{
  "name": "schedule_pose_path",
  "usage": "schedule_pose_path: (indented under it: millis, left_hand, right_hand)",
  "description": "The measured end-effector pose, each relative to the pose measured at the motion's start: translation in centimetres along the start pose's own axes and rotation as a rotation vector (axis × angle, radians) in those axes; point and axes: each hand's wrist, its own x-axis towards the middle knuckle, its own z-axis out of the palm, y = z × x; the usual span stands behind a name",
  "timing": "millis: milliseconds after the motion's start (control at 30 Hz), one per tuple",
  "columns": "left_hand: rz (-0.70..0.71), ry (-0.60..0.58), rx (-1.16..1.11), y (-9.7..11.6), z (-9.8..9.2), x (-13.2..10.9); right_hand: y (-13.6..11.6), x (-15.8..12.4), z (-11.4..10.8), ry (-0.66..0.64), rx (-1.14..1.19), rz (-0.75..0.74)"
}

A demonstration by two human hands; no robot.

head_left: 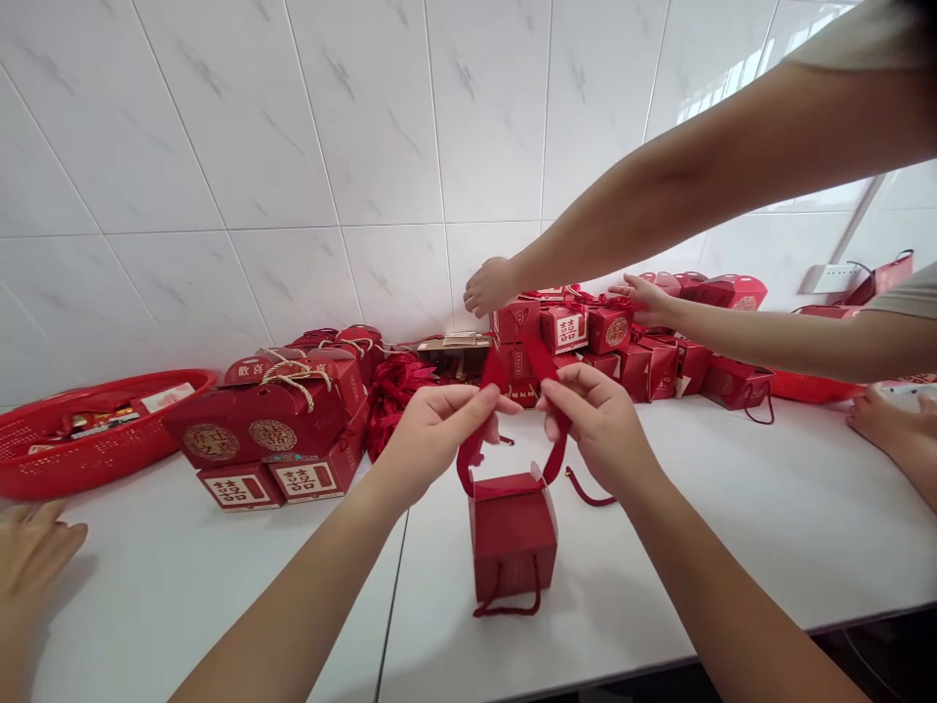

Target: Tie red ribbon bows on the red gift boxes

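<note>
While both hands work above the near middle of the white table (220, 615), the left hand (431, 430) pinches one end of a red ribbon (556, 459) between thumb and fingertips, no gap showing; the right hand (596, 420) pinches the other end likewise; the ribbon loops down to the top of a small red gift box (514, 547), which stands upright on the table between the forearms, dark-red cord handle (538, 591) hanging on its near face; a loose red cord (592, 498) lies just right of it.

Far left, a red perforated plastic basket (80, 478) with packets inside; right of that, stacked double-happiness boxes (274, 434) topped with cream twisted cord; then a heap of red ribbon (399, 391).

Far right of middle, a larger stack of red boxes (567, 332); a co-worker's forearm (607, 215) crosses above it, hand (492, 285) at its left end; a second reaching hand (644, 301) at its right; other people's hands rest at the left and right edges.
</note>
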Motion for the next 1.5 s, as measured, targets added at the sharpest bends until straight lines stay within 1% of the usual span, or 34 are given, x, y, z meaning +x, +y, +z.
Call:
schedule_pose_path:
  millis: [67,100,167,233,367,467,533,600,667,733,800,933,967,1033,1100,1133,1200,1267,1300,1367,1433,1500]
  left_hand:
    - [-0.046,-0.091,0.113,0.2,0.2,-0.2]
    - [-0.071,-0.120,0.157,0.2,0.3,-0.3]
    - [-0.111,-0.144,0.198,0.1,0.5,-0.4]
    - [-0.118,-0.139,0.196,-0.1,0.6,-0.4]
    - [-0.087,-0.132,0.148,-0.6,0.4,-0.4]
    - [-0.093,-0.132,0.143,-0.8,0.2,-0.5]
    - [-0.114,-0.139,0.150,-1.0,0.1,-0.6]
    - [-0.149,-0.180,0.131,-1.1,0.0,-0.7]
    - [-0.182,-0.231,0.084,-1.3,-0.2,-0.8]
    - [-0.198,-0.239,0.032,-1.6,-0.5,-0.8]
    - [-0.207,-0.206,-0.038,-2.1,-0.8,-0.7]
    - [-0.268,-0.192,-0.300,-2.7,-1.3,-0.4]
    - [-0.293,-0.186,-0.360,-2.7,-1.4,-0.3]
    - [-0.336,-0.168,-0.446,-2.8,-1.5,-0.2]
    - [-0.342,-0.182,-0.472,-2.6,-1.5,-0.3]
    - [-0.322,-0.202,-0.453,-2.5,-1.5,-0.3]
    - [-0.243,-0.235,-0.333,-2.2,-1.4,-0.7]
    - [-0.151,-0.232,-0.137,-1.8,-1.3,-1.3]
    - [-0.100,-0.212,-0.018,-1.6,-1.1,-1.7]
    - [0.023,-0.129,0.259,-1.2,-0.8,-2.6]
    - [0.165,-0.010,0.554,-1.1,-0.7,-3.6]
    - [0.259,0.100,0.783,-1.3,-0.9,-4.8]
  right_hand:
    - [-0.1,-0.4,0.2,-0.132,-0.097,0.003]
    - [-0.1,-0.6,0.2,-0.205,-0.118,-0.022]
    - [0.1,-1.1,0.3,-0.329,-0.115,-0.089]
    - [0.4,-1.5,0.2,-0.389,-0.128,-0.130]
    - [0.9,-1.8,0.4,-0.410,-0.242,-0.141]
    - [1.0,-1.8,0.6,-0.414,-0.222,-0.169]
    - [1.2,-1.7,0.6,-0.436,-0.203,-0.158]
    - [1.6,-1.5,0.3,-0.446,-0.168,-0.117]
    - [1.9,-1.3,-0.1,-0.425,-0.141,-0.084]
    - [2.1,-1.1,-0.5,-0.410,-0.176,-0.109]
    - [2.0,-1.0,-0.9,-0.436,-0.305,-0.236]
    - [1.5,-0.7,-1.4,-0.542,-0.730,-0.675]
    - [1.5,-0.7,-1.5,-0.544,-0.845,-0.770]
    - [1.5,-0.6,-1.5,-0.504,-1.027,-0.911]
    - [1.7,-0.6,-1.5,-0.463,-1.129,-0.984]
    - [1.8,-0.6,-1.5,-0.453,-1.154,-0.997]
    - [2.2,-0.6,-1.6,-0.436,-1.149,-0.996]
    - [2.5,-0.8,-1.6,-0.397,-1.078,-0.981]
    - [2.6,-1.0,-1.6,-0.362,-1.027,-0.979]
    - [2.9,-1.3,-1.5,-0.253,-0.923,-0.986]
    - [3.1,-1.8,-1.5,-0.110,-0.821,-0.970]
    - [3.3,-2.1,-1.8,0.045,-0.736,-0.884]
